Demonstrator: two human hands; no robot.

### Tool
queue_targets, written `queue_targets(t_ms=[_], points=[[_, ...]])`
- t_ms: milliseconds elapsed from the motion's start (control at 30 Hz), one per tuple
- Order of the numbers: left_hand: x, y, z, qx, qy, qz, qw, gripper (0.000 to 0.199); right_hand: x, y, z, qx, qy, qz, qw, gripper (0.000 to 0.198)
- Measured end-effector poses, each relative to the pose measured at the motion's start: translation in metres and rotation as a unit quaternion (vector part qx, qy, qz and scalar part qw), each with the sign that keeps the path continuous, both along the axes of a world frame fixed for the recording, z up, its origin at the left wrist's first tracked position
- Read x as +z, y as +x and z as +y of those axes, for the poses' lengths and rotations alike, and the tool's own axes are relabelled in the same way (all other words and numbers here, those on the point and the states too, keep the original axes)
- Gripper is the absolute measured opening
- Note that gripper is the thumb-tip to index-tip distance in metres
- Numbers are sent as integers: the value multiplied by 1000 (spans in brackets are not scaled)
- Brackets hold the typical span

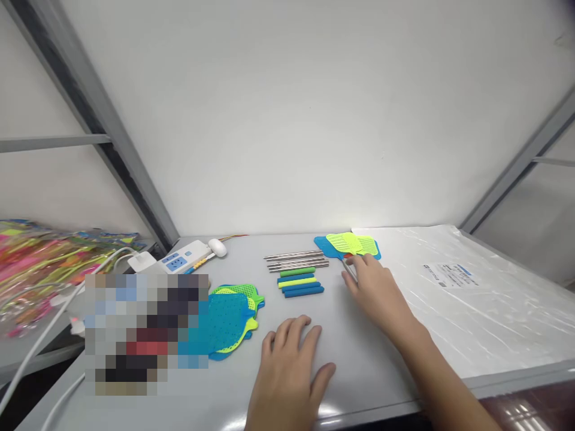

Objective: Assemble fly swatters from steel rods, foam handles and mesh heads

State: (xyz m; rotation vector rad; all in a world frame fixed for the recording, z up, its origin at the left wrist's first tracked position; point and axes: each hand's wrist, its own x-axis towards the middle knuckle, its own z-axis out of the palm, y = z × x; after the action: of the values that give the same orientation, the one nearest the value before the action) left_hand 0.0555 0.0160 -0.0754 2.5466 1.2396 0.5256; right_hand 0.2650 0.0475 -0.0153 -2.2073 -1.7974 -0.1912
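My right hand (pixel 375 287) is closed at the back right, its fingers around the thin metal rod of a fly swatter (pixel 348 269). The rod's far end lies by a small pile of blue and yellow-green fly swatter heads (pixel 350 244). My left hand (pixel 290 359) rests open near the front of the table, fingers spread, with nothing in it. Beyond it are several metal rods (pixel 296 261) in a row, and nearer several green, blue and yellow handle tubes (pixel 300 282). Left of them lies a stack of loose blue and yellow-green swatter heads (pixel 227 323).
A white power strip (pixel 179 258) with a white plug-like item (pixel 217 248) stands at the back left. Bagged colourful goods (pixel 58 263) lie farther left. A white plastic-wrapped package (pixel 485 305) covers the table's right side. A blurred patch hides the left front.
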Motion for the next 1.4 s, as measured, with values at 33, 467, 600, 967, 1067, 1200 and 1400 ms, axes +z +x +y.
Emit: queue_targets(t_ms=[33,467,600,967,1067,1200,1400], points=[[0,0,0,2,1,-5,1000,40,5,-6,7,45,-22,-19,999,26],[2,2,-9,25,-12,-121,992,27,-1,-8,94,240,-129,-214,938,16],[-4,3,-5,39,-46,-173,983,29,-7,2,100,266,-128,-233,927,16],[52,6,20,31,-70,28,997,23,-24,14,106,385,-25,-329,862,18],[56,12,27,87,-8,60,994,18,-24,19,110,414,-3,-331,848,13],[49,16,32,137,29,92,986,21,-18,28,112,426,27,-308,850,12],[38,12,24,129,60,87,986,11,4,43,82,365,9,-156,918,24]])
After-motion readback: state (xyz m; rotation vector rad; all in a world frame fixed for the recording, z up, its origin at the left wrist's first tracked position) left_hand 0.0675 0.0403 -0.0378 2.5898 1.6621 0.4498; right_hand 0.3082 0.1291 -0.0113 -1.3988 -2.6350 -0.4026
